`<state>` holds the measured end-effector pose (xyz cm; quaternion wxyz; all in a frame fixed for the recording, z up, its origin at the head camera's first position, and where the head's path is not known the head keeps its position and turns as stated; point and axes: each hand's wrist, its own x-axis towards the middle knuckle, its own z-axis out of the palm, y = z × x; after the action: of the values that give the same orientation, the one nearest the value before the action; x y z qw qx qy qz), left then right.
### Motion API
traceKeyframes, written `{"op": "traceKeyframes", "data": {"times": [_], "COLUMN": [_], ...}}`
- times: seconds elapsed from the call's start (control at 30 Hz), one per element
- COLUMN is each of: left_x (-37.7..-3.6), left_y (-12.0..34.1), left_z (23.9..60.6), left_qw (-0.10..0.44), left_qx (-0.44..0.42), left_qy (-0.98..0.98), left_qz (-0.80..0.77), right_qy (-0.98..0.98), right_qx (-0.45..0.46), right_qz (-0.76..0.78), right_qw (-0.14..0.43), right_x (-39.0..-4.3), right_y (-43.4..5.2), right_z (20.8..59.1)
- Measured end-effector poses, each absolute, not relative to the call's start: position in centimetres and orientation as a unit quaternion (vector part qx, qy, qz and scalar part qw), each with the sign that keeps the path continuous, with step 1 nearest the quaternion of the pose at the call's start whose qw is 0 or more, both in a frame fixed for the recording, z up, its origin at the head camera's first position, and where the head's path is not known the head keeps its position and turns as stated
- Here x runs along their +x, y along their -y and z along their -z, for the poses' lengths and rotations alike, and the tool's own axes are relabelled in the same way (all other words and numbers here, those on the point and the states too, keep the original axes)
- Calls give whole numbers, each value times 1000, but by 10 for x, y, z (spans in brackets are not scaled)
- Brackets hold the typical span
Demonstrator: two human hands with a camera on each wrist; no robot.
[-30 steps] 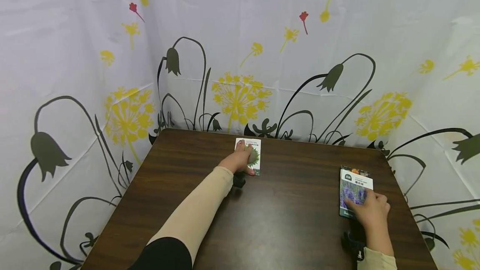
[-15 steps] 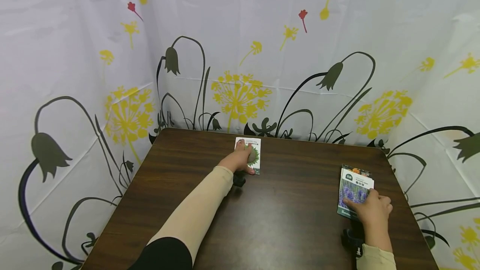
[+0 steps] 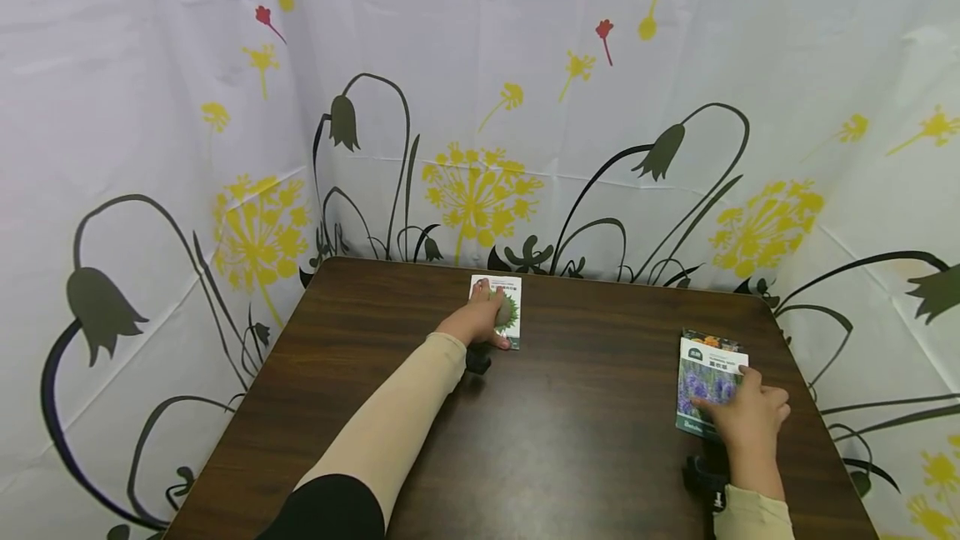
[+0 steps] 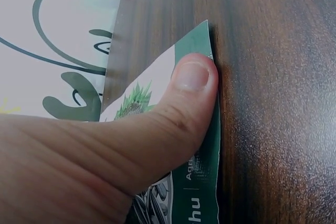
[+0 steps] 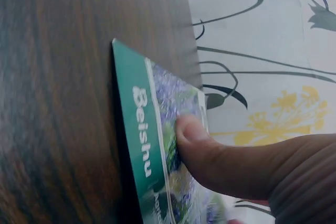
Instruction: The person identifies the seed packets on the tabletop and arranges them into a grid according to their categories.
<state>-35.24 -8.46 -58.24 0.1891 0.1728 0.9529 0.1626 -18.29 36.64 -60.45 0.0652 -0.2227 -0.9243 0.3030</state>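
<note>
In the head view my left hand [image 3: 476,319] rests spread on a white seed packet [image 3: 512,294] printed with a green spiky flower head, near the table's far edge. Its thumb [image 4: 191,80] lies on the packet's green bottom band in the left wrist view. Over at the right, my right hand [image 3: 750,419] grips a lavender seed packet [image 3: 697,382] by its lower right side. The thumb [image 5: 191,129] is on its printed face, while the other fingers are mostly hidden. Under its top end shows another packet [image 3: 708,339], dark with orange flowers.
Both packets are over a dark wood table [image 3: 570,407]. A white curtain [image 3: 465,48] with printed flowers hangs right behind the table's far edge and along both sides. A black strap device [image 3: 705,477] is worn on the right wrist.
The lavender packet has shifted slightly and turned a little under my right hand, whose fingers have moved marginally. My left hand stays put on its packet.
</note>
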Motion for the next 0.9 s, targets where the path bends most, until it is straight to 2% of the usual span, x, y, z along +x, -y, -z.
{"op": "traceKeyframes", "data": {"times": [0.53,0.9], "left_x": [-351,-353], "left_y": [86,87], "left_z": [584,584], "left_qw": [191,193], "left_qx": [173,177], "left_qy": [-952,-952], "left_qz": [-164,-161], "right_qy": [927,921], "right_qx": [-207,-216], "right_qz": [-305,-304], "right_qw": [61,114], "right_x": [-180,-179], "right_y": [-368,-363], "right_z": [603,593]}}
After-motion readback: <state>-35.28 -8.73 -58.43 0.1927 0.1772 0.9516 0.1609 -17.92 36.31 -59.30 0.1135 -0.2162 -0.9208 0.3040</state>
